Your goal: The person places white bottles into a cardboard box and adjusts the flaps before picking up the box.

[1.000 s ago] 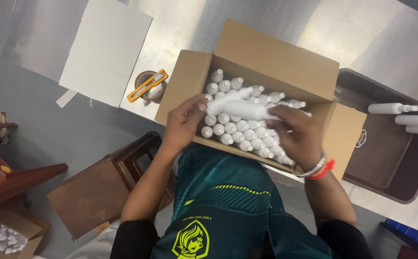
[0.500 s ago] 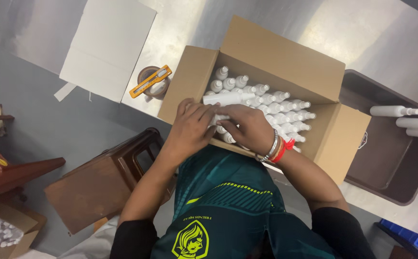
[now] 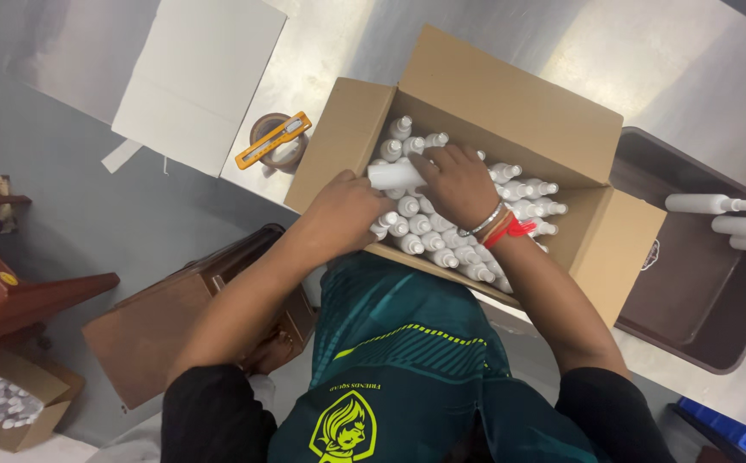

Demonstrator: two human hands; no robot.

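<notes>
Right hand (image 3: 457,184) has slid leftward, now gripping a white bottle (image 3: 394,176) lying over the packed cardboard box (image 3: 510,103), left hand (image 3: 345,213) resting flat beside.

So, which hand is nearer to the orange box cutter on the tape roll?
The left hand. It rests at the box's near left corner, to the right of and below the orange box cutter. The right hand holds a white bottle farther right, inside the cardboard box.

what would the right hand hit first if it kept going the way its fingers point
The right hand points toward the box's left end, holding a white bottle laid across the packed bottles. Going on, it would probably meet the cardboard box side wall first; depth is unclear.
</notes>
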